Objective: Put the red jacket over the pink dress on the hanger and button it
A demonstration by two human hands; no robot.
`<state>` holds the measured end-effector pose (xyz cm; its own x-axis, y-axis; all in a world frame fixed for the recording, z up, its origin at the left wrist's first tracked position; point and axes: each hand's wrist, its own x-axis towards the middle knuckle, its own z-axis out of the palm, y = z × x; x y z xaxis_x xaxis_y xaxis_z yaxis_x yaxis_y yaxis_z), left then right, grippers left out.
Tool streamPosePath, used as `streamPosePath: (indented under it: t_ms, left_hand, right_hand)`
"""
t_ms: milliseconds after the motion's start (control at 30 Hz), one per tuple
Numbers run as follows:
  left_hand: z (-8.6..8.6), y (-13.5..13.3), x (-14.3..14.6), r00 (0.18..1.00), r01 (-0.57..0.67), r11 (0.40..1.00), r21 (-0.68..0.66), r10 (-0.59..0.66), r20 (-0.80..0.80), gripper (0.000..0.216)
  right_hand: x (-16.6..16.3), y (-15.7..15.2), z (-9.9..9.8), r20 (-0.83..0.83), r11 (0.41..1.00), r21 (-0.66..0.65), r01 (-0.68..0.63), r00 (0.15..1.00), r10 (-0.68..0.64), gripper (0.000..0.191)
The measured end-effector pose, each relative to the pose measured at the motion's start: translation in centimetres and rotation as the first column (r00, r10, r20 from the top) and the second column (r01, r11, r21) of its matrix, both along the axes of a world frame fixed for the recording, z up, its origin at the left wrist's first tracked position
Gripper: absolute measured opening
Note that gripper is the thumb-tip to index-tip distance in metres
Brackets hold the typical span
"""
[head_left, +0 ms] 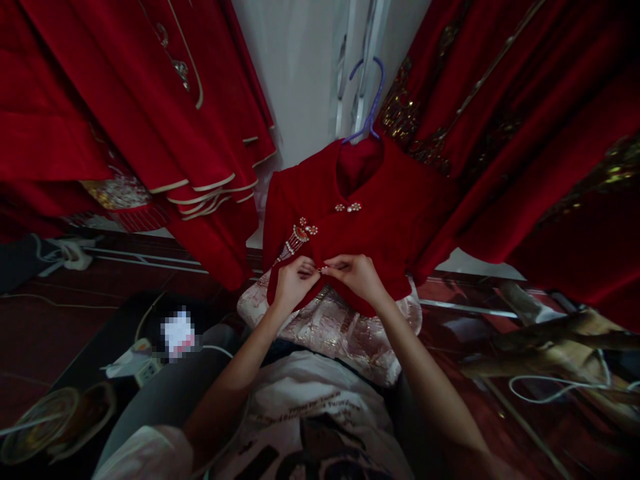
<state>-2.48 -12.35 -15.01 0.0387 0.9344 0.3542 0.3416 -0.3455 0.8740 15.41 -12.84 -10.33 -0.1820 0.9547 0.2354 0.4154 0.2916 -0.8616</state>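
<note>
Upright, red jacket (400, 220) (collar up, hem down) — left hand (293, 285), right hand (356, 277) pinching its front.

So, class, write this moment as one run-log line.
left hand: pinching red jacket front | right hand: pinching same spot | red jacket: on blue hanger | beneath: pink brocade fabric

**Glossy dark red-brown floor, strewn on both sides**

On the left of the floor (45, 333) a white power strip (137, 363) lies on a darker patch with thin cables running off it. Two shallow round dishes (55, 420) sit side by side near the bottom corner. Farther back a bundled white cord (67, 253) rests beside long metal rails (150, 259) laid flat. On the right a looped white cable (550, 393) lies just beside blurred tan-gold objects (550, 337), too indistinct to identify.
</note>
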Motion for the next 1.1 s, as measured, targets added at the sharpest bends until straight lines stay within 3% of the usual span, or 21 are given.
streamPosePath:
  t_ms: [133,600,767,900,1000,1100]
  left_hand:
    - [0.0,0.1,-0.1,0.999,0.01,0.999,-0.042,-0.009,0.046,0.011]
    - [-0.7,0.8,-0.1,0.965,0.104,0.983,-0.152,-0.063,0.255,0.019]
    - [-0.8,1.0,-0.2,0.974,0.079,0.981,-0.178,-0.037,0.225,0.017]
    - [-0.5,1.1,-0.6,0.979,0.132,0.978,-0.161,-0.104,0.173,0.016]
    - [0.0,1.2,-1.5,0.99,0.118,0.986,-0.116,-0.107,0.094,0.026]
    - [0.7,1.2,-2.5,1.0,0.007,0.999,-0.042,-0.007,0.003,0.027]
  right_hand:
    - [-1.2,0.2,-1.0,-0.018,0.996,0.055,0.066,0.998,-0.065,0.016]
    - [-1.6,-0.1,-1.5,0.089,0.982,0.174,0.069,0.992,-0.086,0.018]
    - [-2.0,-0.1,-1.8,0.081,0.978,0.178,0.105,0.989,-0.121,0.019]
    - [-1.9,0.0,-1.7,0.118,0.98,0.176,0.092,0.987,-0.114,0.019]
    - [-0.8,0.0,-0.6,0.157,0.978,0.175,0.114,0.977,-0.142,0.017]
    - [0.8,-0.4,1.5,0.128,0.961,0.218,0.172,0.971,-0.202,0.016]
